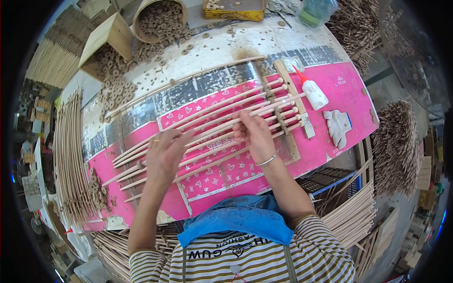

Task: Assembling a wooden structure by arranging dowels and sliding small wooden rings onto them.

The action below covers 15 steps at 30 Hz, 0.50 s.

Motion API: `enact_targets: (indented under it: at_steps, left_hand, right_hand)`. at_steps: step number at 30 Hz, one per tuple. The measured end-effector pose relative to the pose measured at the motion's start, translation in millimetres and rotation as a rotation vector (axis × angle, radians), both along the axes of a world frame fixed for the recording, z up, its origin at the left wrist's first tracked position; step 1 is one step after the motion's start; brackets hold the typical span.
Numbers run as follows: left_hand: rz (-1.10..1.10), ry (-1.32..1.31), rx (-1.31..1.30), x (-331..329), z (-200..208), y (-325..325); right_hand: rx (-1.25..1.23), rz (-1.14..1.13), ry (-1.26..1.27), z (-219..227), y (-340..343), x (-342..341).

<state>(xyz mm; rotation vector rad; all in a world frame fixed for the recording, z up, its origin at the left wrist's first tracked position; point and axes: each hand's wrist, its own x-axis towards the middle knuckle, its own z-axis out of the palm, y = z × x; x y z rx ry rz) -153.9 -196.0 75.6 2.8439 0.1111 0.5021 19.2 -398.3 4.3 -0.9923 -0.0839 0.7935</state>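
Note:
My right hand (254,137), with a bracelet at its wrist, pinches a slim wooden rod (271,108) that lies slantwise above the others. Several pale rods (212,111) with round knobs (284,87) at their right ends rest side by side on a notched wooden rack (278,108). Over the left part of the rods is my left hand (165,153), a ring on one finger. Its fingers stretch to the right, slightly blurred, and grip nothing that I can see. Close beside it, a small wooden ring (140,164) sits on a rod.
A white glue bottle (314,95) with a red nozzle and a crumpled glove (337,128) lie on the pink sheet (347,87). Wooden discs (115,94) spill from a wooden box (106,47) and a round tub (160,21). Bundled rods (71,151) lie at left; more (396,146) stand right.

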Motion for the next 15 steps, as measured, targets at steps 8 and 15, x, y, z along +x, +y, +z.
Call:
enact_targets:
  at_steps: [8,15]
  left_hand:
    - [0.194,0.14,-0.272,-83,18,42]
    - [0.033,0.118,-0.319,-41,2,7]
  right_hand:
    - [0.01,-0.034,-0.078,10,-27,25]
    - [0.023,0.21,-0.071,7,19,-40]
